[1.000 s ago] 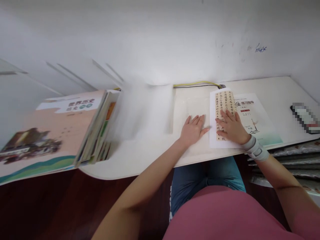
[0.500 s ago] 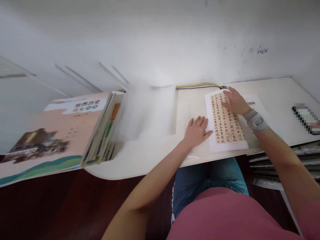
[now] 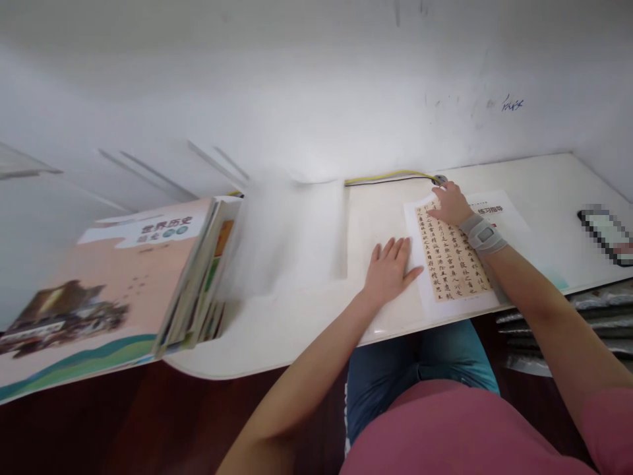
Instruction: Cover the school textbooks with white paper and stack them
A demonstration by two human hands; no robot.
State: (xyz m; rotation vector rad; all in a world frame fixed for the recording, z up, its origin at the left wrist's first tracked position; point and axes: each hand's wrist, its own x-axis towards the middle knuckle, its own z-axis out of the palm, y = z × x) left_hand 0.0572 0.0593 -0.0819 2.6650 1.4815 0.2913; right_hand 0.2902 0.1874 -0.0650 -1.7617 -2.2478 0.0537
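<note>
My left hand [image 3: 388, 272] lies flat on the white tabletop, fingers stretched out, its thumb pointing toward the left edge of a printed calligraphy sheet [image 3: 442, 264]. That sheet has columns of dark Chinese characters on a tan block with white margins. Across its upper right part rests my right hand [image 3: 452, 206], fingers curved and thumb apart, with a grey band [image 3: 484, 232] on the wrist. Beneath the sheet, a white page with a printed heading [image 3: 512, 221] shows at the right; my right forearm covers part of both.
At the left lies a thick stack of books [image 3: 133, 264], a pink cover on top. A blurred whitish sheet [image 3: 297, 231] is beside it. Yellow and black cables [image 3: 386, 177] run along the wall. A phone [image 3: 607, 234] lies at the right, above several plastic-wrapped items [image 3: 601, 316] below the table.
My right hand has shifted left over the calligraphy sheet, exposing more of the heading on the page below. My left hand stays flat on the table. The view has tilted slightly.
</note>
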